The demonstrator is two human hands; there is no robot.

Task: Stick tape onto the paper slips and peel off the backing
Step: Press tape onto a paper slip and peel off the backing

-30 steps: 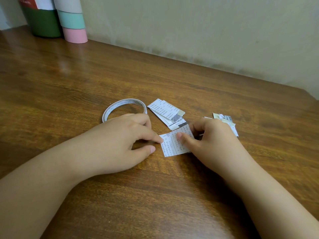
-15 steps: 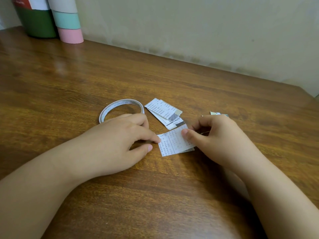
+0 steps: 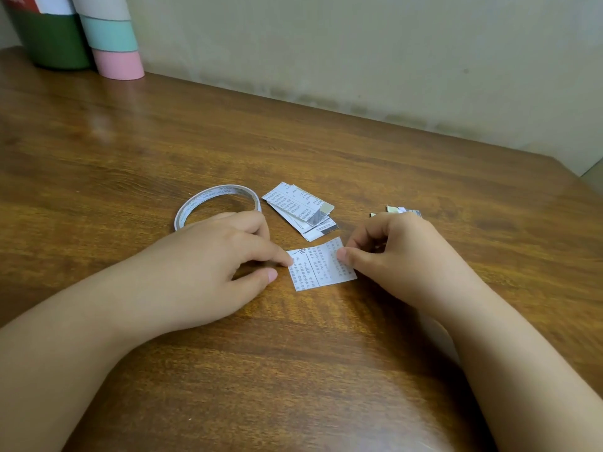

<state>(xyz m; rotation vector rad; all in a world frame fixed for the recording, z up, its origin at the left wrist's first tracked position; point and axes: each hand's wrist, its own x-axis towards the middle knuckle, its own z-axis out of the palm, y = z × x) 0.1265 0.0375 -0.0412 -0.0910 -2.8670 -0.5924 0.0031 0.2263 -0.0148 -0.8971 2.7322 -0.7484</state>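
A small printed paper slip (image 3: pixel 318 267) lies flat on the wooden table between my hands. My left hand (image 3: pixel 212 262) presses the slip's left edge with its index fingertip, thumb just below. My right hand (image 3: pixel 401 256) has its thumb on the slip's right end and its curled fingers at the upper right corner, pinching that edge. A thin roll of double-sided tape (image 3: pixel 208 194) lies behind my left hand, partly hidden by the knuckles. A stack of more paper slips (image 3: pixel 298 207) sits behind the slip.
A few small scraps (image 3: pixel 403 210) show behind my right hand. At the back left stand a green container (image 3: pixel 49 40) and a stack of pink (image 3: pixel 119 65) and teal (image 3: pixel 107 34) rolls. A wall runs along the table's far edge.
My right thumb has slid from the slip's middle toward its right end. The slip has turned slightly. My left hand has kept its place on the left edge.
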